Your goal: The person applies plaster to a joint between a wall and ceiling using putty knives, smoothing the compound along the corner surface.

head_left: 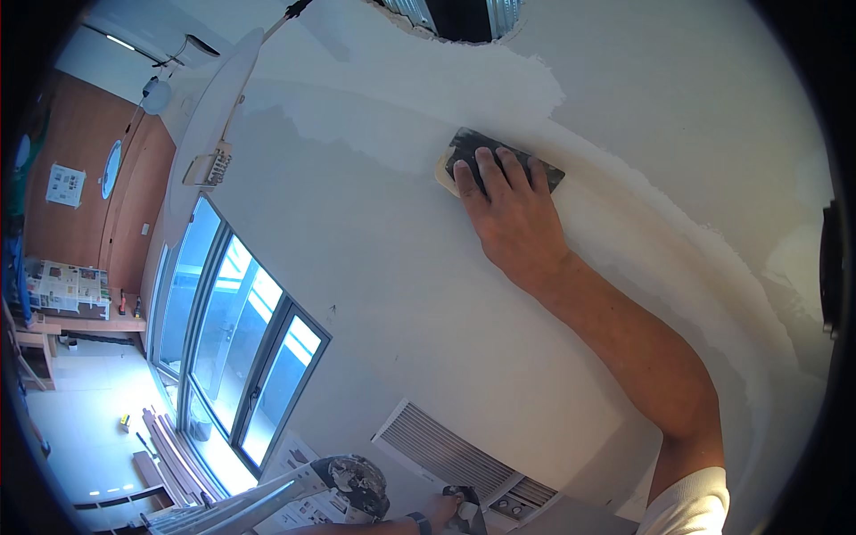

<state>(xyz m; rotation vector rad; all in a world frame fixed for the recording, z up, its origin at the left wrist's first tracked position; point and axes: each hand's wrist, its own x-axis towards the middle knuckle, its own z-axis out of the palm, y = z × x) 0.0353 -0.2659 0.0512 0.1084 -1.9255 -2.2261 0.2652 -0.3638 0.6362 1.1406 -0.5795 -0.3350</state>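
High on the grey-white ceiling (374, 223), my right hand (517, 209) holds a flat sanding block (468, 147) against the surface. The block has a dark face towards me and a pale tan edge. Four fingers lie across it, and the thumb is hidden. Around the block, a whiter smoothed band of filler (660, 223) curves away to the right. At the bottom edge my left hand (439, 510) is partly seen, with a dark band on its wrist. It is closed at a dark and white object (468, 514) that I cannot make out.
A ragged-edged opening (446, 22) with ribbed metal inside is at the top. An air vent grille (455, 446) lies near my left hand. A ladder-like metal frame (276, 490) with a stained end stands beside it. Left are glazed windows (236, 312), wooden panelling (80, 169) and floor planks (178, 455).
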